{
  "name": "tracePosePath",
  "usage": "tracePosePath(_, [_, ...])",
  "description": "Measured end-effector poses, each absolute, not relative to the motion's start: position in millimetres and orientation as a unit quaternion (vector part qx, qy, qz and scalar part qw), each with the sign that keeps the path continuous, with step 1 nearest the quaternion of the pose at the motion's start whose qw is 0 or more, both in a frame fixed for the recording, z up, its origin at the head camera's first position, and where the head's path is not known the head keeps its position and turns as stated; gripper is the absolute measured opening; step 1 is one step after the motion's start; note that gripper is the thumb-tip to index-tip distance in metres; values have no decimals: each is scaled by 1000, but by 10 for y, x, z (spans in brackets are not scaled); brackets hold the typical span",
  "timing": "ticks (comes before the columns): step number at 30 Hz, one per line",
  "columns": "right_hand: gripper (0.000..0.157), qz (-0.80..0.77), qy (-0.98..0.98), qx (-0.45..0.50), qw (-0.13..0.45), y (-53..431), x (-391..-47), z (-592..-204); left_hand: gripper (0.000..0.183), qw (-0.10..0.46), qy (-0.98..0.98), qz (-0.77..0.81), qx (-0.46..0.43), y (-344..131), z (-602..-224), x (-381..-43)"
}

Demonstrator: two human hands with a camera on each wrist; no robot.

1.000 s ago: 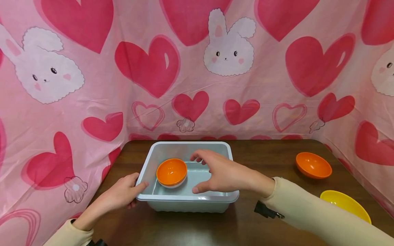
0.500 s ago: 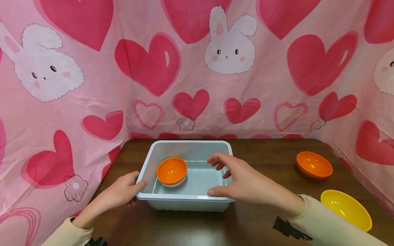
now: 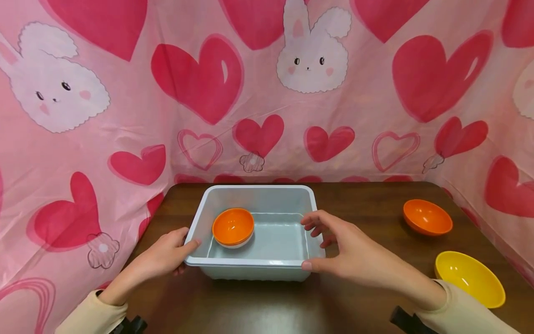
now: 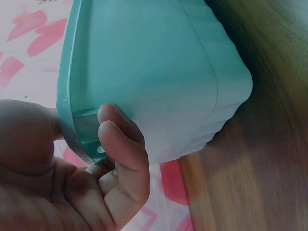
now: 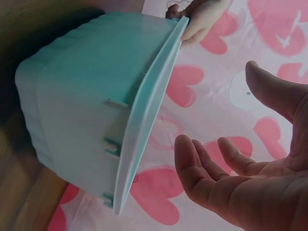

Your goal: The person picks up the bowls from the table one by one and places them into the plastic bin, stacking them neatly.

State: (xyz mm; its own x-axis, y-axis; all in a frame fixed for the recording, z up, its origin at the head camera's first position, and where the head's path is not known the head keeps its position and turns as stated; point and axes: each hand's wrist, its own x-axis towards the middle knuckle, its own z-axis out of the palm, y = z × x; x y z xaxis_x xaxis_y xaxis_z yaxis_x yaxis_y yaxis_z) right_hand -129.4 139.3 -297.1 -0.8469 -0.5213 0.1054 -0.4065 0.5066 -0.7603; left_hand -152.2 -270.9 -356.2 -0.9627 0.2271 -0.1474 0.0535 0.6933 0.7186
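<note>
Left hand (image 3: 168,254) around grey basin's rim (image 3: 250,263)

Pale blue-grey tub (image 3: 275,263) I see between left hand (image 3: 168,254) and right hand (image 3: 346,248), orange bowl (image 3: 233,226) nearer the left, orange dish (image 3: 427,217) and yellow bowl (image 3: 469,278) past the right, brown table (image 3: 367,202) beneath, pink cloth (image 3: 258,99) of red hearts, white rabbits

Pink fabric (image 3: 258,88) printed with red hearts (image 3: 199,79) and white rabbit faces (image 3: 312,69) fills the top and both sides; a dark wood-grain table (image 3: 359,204) shines softly at bottom centre.
</note>
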Motion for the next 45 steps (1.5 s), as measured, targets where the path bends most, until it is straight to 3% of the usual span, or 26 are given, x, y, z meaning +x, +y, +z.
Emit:
tracePosePath(6, [63,-455,848,-261,73,1526,-1239,-3025,30,109,910,390,87,-2714,-3571,-1517])
tracePosePath(37, [50,-455,851,-262,-30,1971,-1155,-3356,24,100,910,388,106,-2727,-3532,-1527])
tracePosePath(45, [49,-455,854,-251,-20,2050,-1121,-3448,23,102,909,389,114,-2740,-3562,-1494])
